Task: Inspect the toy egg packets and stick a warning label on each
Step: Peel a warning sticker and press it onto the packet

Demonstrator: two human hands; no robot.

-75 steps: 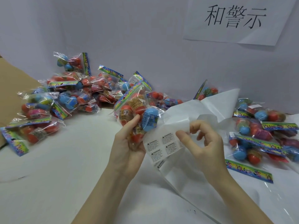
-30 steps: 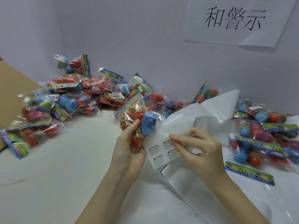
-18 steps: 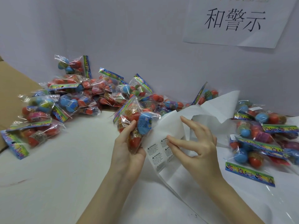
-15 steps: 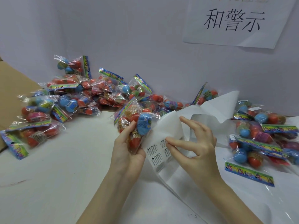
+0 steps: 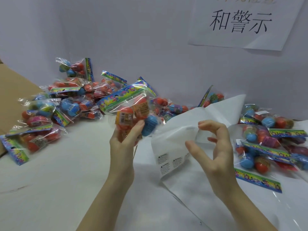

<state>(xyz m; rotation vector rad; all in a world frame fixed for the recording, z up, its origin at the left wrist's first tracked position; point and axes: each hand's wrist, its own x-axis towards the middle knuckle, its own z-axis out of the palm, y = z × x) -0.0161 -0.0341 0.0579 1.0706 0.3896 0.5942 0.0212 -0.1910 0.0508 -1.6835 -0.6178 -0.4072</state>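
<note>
My left hand point(image 5: 124, 140) grips a clear toy egg packet point(image 5: 131, 112) with orange and blue eggs and a rainbow header strip, raised above the table. To its right lies the white label sheet point(image 5: 173, 144), with three printed warning labels point(image 5: 167, 161) at its lower left corner. My right hand point(image 5: 215, 147) hovers over the sheet, fingers loosely curled, thumb and index finger apart. A pale patch hangs by the index fingertip; I cannot tell whether it is a peeled label.
A big heap of egg packets point(image 5: 70, 100) lies at the back left beside a cardboard flap point(image 5: 15, 90). Another pile of packets point(image 5: 266, 142), some bearing white labels, lies at the right. A paper sign point(image 5: 241, 22) hangs on the white wall behind.
My left hand has lifted and turned the packet, so its header strip now faces up. My right hand has come off the label sheet and its fingers have spread; one label fewer shows on the sheet's corner.
</note>
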